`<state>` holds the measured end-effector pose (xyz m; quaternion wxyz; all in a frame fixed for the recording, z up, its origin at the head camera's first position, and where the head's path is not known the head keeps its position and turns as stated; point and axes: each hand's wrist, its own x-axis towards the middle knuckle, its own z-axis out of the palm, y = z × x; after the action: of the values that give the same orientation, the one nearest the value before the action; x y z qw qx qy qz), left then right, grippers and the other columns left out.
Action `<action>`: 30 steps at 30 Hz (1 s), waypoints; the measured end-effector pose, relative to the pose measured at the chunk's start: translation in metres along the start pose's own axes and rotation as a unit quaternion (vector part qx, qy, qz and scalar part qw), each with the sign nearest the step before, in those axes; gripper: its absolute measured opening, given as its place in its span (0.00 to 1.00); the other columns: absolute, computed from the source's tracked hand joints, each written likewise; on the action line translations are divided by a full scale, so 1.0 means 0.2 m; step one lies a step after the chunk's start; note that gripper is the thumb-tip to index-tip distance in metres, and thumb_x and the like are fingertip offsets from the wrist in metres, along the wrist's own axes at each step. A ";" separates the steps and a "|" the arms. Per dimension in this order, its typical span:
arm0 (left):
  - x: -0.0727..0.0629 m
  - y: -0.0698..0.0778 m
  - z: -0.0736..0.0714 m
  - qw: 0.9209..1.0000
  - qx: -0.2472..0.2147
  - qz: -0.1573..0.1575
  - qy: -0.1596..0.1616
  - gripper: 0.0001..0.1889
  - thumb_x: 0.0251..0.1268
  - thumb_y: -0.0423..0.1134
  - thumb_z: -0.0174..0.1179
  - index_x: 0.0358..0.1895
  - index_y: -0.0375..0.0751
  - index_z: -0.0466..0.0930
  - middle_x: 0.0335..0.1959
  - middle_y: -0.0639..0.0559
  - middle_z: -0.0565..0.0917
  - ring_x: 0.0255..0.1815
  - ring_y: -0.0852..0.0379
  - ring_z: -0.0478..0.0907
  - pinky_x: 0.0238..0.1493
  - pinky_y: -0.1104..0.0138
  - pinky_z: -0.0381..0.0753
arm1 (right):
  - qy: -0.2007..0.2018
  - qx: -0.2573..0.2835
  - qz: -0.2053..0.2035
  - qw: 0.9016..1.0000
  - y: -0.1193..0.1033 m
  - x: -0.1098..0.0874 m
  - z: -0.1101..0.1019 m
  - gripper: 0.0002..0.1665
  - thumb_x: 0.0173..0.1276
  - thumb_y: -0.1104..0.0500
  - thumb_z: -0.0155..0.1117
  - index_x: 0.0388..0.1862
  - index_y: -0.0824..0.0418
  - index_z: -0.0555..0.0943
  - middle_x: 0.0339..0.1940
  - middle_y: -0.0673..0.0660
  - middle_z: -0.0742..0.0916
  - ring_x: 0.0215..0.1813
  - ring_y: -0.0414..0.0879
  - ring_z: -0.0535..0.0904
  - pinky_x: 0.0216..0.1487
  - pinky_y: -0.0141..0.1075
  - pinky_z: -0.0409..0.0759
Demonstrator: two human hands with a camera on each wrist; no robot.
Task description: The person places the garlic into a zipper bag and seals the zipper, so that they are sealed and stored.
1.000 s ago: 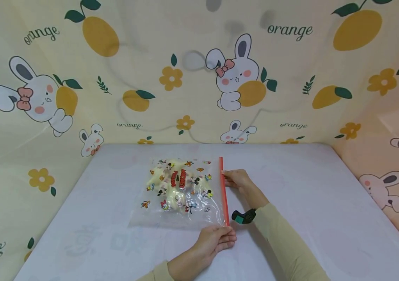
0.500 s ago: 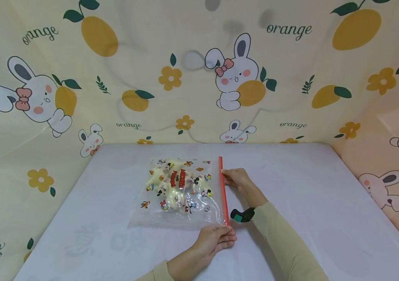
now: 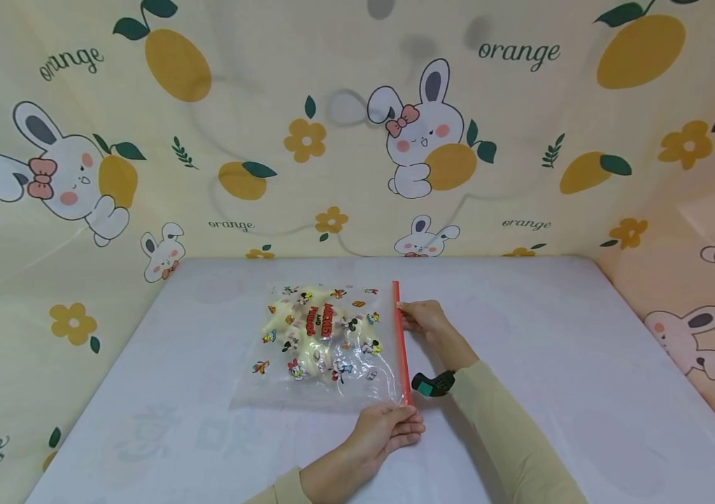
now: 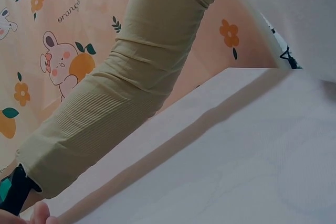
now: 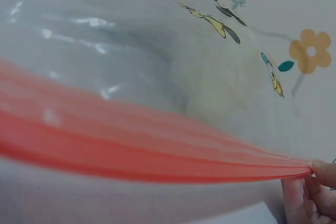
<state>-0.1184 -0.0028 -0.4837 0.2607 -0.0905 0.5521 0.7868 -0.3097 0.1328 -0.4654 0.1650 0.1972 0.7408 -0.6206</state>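
Note:
A clear zipper bag [image 3: 345,388] with printed cartoon figures and red lettering lies flat on the table, something pale yellow and puffy showing inside it. Its red zip edge [image 3: 403,350] runs along the right side. At the near end of that edge, my left hand [image 3: 385,437] pinches the corner between thumb and fingers. Farther up, close to the far end, my right hand [image 3: 429,323] pinches the same edge. The right wrist view shows the red strip [image 5: 157,156] up close, with thumb and fingertips [image 5: 323,174] gripping its end. Only a few fingertips [image 4: 41,213] appear in the left wrist view.
A white cloth [image 3: 553,350] covers the table. Behind and beside it hangs a cream curtain [image 3: 357,154] printed with rabbits and oranges. A black wrist strap [image 3: 434,383] with a green patch sits at the right sleeve [image 3: 508,427].
My right wrist and forearm have shifted very slightly to the left. Both hands keep their hold on the red edge, and the bag lies where it was.

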 end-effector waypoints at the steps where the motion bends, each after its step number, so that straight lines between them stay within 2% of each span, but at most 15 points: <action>1: 0.00 0.00 0.00 1.000 0.000 0.000 0.000 0.13 0.69 0.34 0.54 0.48 0.24 0.78 0.28 0.55 0.86 0.31 0.64 0.83 0.44 0.68 0.88 | 0.001 0.000 0.000 1.000 0.00 0.00 0.00 0.24 0.69 0.53 0.61 0.56 0.69 0.78 0.25 0.48 0.81 0.26 0.36 0.76 0.28 0.23 0.81; 15: -0.01 0.02 0.00 1.000 0.001 -0.012 0.002 0.12 0.68 0.34 0.55 0.47 0.26 0.79 0.29 0.54 0.87 0.31 0.64 0.84 0.44 0.68 0.88 | 0.002 0.023 -0.007 1.000 0.00 0.02 0.01 0.23 0.71 0.55 0.59 0.56 0.71 0.76 0.25 0.48 0.82 0.23 0.35 0.76 0.27 0.22 0.79; 22: 0.00 0.00 0.00 1.000 0.001 -0.003 -0.002 0.13 0.69 0.33 0.55 0.48 0.24 0.77 0.28 0.54 0.86 0.30 0.64 0.83 0.44 0.67 0.88 | 0.008 0.019 -0.012 1.000 -0.01 0.02 0.01 0.24 0.71 0.54 0.59 0.57 0.71 0.77 0.28 0.49 0.82 0.25 0.35 0.76 0.28 0.22 0.79; 30: -0.01 0.02 0.00 1.000 0.003 -0.006 -0.007 0.13 0.68 0.34 0.55 0.47 0.24 0.78 0.28 0.55 0.86 0.31 0.65 0.83 0.44 0.70 0.88 | -0.008 0.061 -0.025 0.998 -0.01 0.03 0.01 0.26 0.70 0.57 0.59 0.59 0.76 0.74 0.17 0.46 0.81 0.19 0.32 0.77 0.24 0.21 0.81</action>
<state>-0.1179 -0.0048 -0.4792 0.2692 -0.0873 0.5523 0.7841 -0.3165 0.1306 -0.4665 0.1429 0.1839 0.7048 -0.6701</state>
